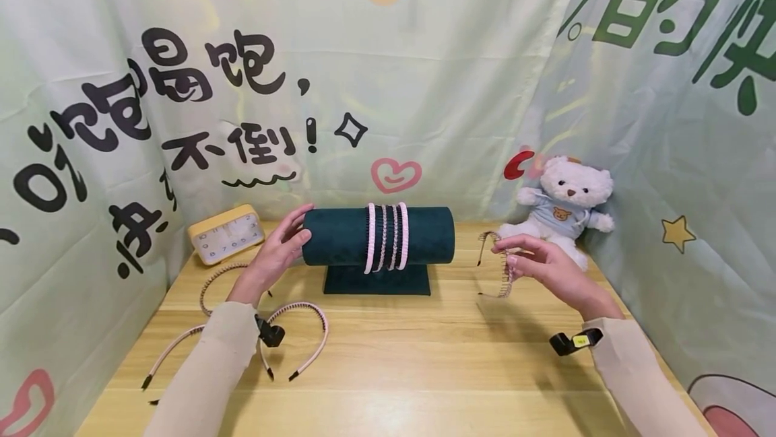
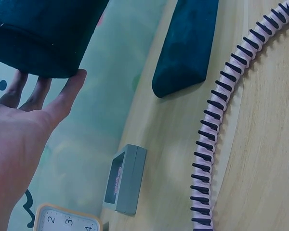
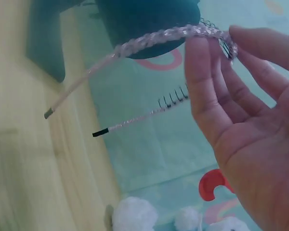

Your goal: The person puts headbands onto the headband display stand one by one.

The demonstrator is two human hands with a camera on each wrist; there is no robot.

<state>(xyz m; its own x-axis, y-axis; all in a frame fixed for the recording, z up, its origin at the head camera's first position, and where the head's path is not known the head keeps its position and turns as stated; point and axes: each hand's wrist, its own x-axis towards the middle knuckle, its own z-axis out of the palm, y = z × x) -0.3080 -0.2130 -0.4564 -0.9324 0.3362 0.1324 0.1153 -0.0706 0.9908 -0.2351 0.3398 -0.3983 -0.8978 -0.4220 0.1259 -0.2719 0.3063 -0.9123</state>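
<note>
Bright, even light fills the space here, leaving a pale sheen on the bench at six o'clock and soft shadows toward five. Lettering stretches toward two. The right-wrist view is hazy, its headband slightly blurred; the left-wrist view looks crisper.

Pink headband: toothed, held right of centre in the head view, tips facing left.
Display stand: dark green, cylindrical, horizontal at mid-frame, four headbands around it.
</note>
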